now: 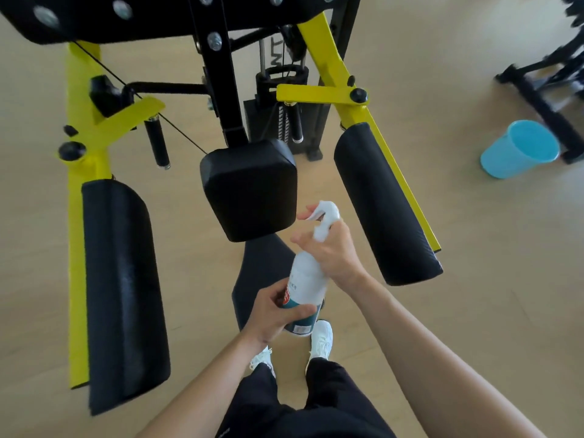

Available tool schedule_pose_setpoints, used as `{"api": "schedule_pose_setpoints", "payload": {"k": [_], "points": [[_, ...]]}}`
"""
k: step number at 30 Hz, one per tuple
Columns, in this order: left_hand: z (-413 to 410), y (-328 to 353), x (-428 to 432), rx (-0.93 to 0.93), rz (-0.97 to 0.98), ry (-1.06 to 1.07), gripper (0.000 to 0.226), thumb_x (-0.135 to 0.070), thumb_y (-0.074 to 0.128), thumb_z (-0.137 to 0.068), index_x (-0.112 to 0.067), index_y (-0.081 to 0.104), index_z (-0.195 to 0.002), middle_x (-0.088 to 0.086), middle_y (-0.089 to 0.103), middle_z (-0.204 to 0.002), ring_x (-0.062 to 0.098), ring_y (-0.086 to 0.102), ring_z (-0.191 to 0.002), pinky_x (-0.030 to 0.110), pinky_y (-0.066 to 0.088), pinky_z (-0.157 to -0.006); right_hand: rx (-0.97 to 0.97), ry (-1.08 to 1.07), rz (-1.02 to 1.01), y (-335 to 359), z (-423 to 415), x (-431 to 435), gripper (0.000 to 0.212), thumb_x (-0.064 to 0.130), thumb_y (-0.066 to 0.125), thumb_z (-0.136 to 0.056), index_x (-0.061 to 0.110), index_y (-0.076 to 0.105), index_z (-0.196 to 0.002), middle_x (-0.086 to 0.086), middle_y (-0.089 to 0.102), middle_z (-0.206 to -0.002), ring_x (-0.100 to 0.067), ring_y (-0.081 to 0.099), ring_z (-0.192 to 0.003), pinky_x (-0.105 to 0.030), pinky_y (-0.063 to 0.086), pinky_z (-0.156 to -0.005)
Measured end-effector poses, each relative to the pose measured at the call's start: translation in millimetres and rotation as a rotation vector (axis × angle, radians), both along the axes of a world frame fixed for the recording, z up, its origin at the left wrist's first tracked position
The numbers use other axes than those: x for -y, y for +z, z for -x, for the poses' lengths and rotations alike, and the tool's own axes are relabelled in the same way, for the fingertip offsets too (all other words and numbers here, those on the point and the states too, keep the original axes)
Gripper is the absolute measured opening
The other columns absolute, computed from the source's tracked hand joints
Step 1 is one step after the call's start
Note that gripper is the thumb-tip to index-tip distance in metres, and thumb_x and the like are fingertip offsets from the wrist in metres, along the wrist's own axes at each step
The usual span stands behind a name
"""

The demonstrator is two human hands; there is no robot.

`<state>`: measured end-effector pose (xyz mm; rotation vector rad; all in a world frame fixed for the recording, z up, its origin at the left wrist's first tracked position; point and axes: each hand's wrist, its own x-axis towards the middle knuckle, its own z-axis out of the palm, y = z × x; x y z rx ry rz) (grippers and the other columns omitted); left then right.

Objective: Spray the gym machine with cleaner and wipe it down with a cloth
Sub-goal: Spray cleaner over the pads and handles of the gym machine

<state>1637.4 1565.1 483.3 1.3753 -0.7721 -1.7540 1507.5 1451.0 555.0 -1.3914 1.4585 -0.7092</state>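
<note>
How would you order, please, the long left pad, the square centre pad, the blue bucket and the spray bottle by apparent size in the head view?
1. long left pad
2. square centre pad
3. blue bucket and spray bottle look alike; bottle is nearer, so unranked.

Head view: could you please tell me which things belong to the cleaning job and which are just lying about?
Job: spray bottle, gripped by the left hand and the right hand; gym machine with its black pads. No cloth in view.
Lying about: blue bucket; black equipment frame behind it.
</note>
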Motion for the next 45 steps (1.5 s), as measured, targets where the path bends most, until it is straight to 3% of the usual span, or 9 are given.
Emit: {"api": "schedule_pose_setpoints", "payload": {"k": [5,9,15,18,22,31,36,41,45], "points": [[-3.8,-0.8,-23.6,0.012,0.007,0.104,0.062,-0.029,0.093,-0.060,-0.010,0.073,-0.115,0.011,0.078,-0.106,0.030,0.074,-0.102,0.034,0.060,-0.084,0.081,-0.052,-0.126,1.7,-23.0,-18.7,0.024,0.027,0.071,-0.096,0.006,0.061,-0.089,-0.007,0.072,-0.072,-0.014,0.072,-0.060,-0.028,0.060,-0.067],[-5.1,1.3,-26.6,0.019,0.001,0.099,0.053,-0.015,0.094,-0.067,-0.012,0.074,-0.116,0.009,0.078,-0.108,0.028,0.074,-0.103,0.032,0.060,-0.085,0.094,-0.056,-0.158,0.1,-24.5,-19.4,0.028,0.028,0.072,-0.095,0.004,0.062,-0.086,-0.005,0.072,-0.067,-0.019,0.074,-0.062,-0.044,0.063,-0.076],[3.5,3.1,-12.5,0.011,-0.004,-0.038,0.039,0.001,0.085,-0.079,-0.011,0.073,-0.114,0.006,0.079,-0.106,0.022,0.075,-0.100,0.029,0.059,-0.082,0.036,-0.081,-0.032,-3.0,2.6,-20.3,0.025,0.021,0.078,-0.086,0.031,0.062,-0.103,0.024,0.065,-0.103,-0.011,0.070,-0.093,-0.028,0.063,-0.068],[9.8,3.2,-0.4,0.027,0.004,-0.152,0.043,-0.008,0.089,-0.078,-0.015,0.073,-0.118,0.002,0.078,-0.108,0.020,0.074,-0.102,0.030,0.060,-0.083,0.079,-0.316,-0.084,-4.1,20.6,-23.8,0.011,0.023,0.073,-0.093,0.023,0.063,-0.093,0.005,0.071,-0.088,-0.022,0.075,-0.079,-0.039,0.066,-0.066],[14.4,1.4,15.3,0.055,0.003,-0.258,0.044,-0.013,0.091,-0.076,-0.014,0.073,-0.116,0.007,0.077,-0.109,0.027,0.074,-0.104,0.041,0.061,-0.092,0.032,-0.588,-0.146,-4.4,28.1,-24.4,0.025,0.033,0.067,-0.099,0.011,0.064,-0.089,-0.002,0.073,-0.076,-0.015,0.074,-0.063,-0.030,0.061,-0.059],[5.3,9.3,30.7,0.035,0.010,-0.246,0.036,-0.013,0.087,-0.081,-0.012,0.073,-0.115,0.008,0.078,-0.107,0.027,0.074,-0.104,0.043,0.058,-0.097,0.007,-0.460,-0.076,8.3,14.4,-2.4,0.020,0.033,0.073,-0.092,0.023,0.061,-0.103,-0.005,0.071,-0.093,-0.020,0.075,-0.079,-0.044,0.066,-0.070],[-1.1,14.3,48.3,0.057,0.056,-0.248,0.054,-0.035,0.090,-0.071,-0.018,0.072,-0.119,0.003,0.077,-0.111,0.024,0.073,-0.108,0.046,0.058,-0.099,-0.036,-0.446,-0.077,19.1,5.8,19.1,0.025,0.037,0.063,-0.101,0.016,0.059,-0.089,0.011,0.069,-0.062,-0.015,0.075,-0.063,-0.028,0.061,-0.059],[-0.3,37.6,75.7,0.513,0.191,-0.189,0.062,-0.069,0.074,-0.069,-0.038,0.067,-0.122,-0.021,0.074,-0.109,0.003,0.070,-0.100,0.038,0.060,-0.091,-0.032,-0.269,-0.112,23.0,1.0,73.2,0.023,0.033,0.064,-0.101,0.015,0.060,-0.088,0.011,0.073,-0.064,-0.022,0.076,-0.072,-0.044,0.064,-0.077],[-19.7,69.0,109.1,0.920,0.589,0.198,0.047,-0.054,0.068,-0.085,-0.023,0.073,-0.120,-0.013,0.073,-0.107,0.005,0.068,-0.094,0.031,0.060,-0.078,-0.061,-0.106,-0.095,11.1,-9.5,124.8,0.015,0.020,0.065,-0.099,0.006,0.063,-0.096,-0.007,0.074,-0.072,-0.022,0.076,-0.066,-0.050,0.063,-0.079]]}}
